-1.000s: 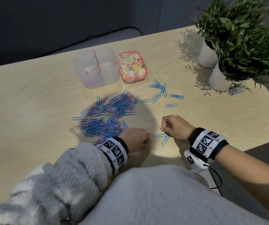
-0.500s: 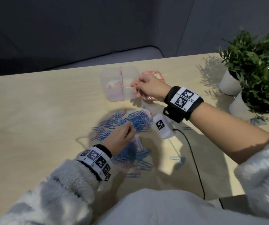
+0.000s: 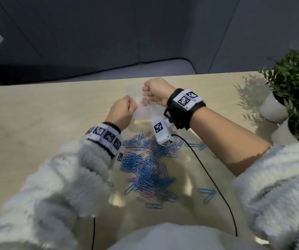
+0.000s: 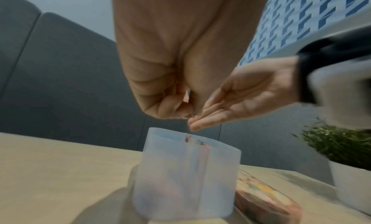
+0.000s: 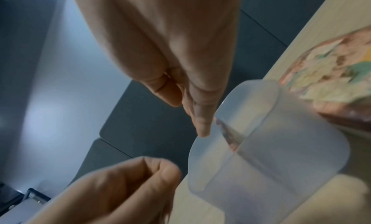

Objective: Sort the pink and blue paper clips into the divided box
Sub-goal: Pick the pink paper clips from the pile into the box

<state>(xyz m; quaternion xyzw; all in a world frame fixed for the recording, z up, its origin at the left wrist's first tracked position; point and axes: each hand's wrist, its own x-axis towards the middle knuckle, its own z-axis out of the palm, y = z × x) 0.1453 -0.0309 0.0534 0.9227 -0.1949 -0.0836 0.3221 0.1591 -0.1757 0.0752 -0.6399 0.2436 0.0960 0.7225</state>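
The translucent divided box [image 3: 145, 114] stands at the back of the table, with its pink divider [image 4: 197, 144] showing at the rim. Both hands hover over it. My left hand [image 3: 132, 107] is curled above the box's left side, thumb against forefinger [image 5: 160, 168], and a pink sliver [image 4: 187, 95] that looks like a paper clip shows in the pinch. My right hand [image 3: 151, 92] points its straight fingers [image 5: 200, 121] down at the rim and holds nothing. A pile of blue and pink paper clips [image 3: 145, 165] lies on the table nearer to me.
A floral lid [image 4: 265, 198] lies right of the box. Two potted plants [image 3: 293, 91] stand at the table's right edge. Loose blue clips [image 3: 206, 193] lie right of the pile. A black cable [image 3: 208, 174] runs from the right wrist across the table.
My left hand rose from the clip pile to above the box's left side. My right hand stayed over the box and moved slightly left. The head view tilted up.
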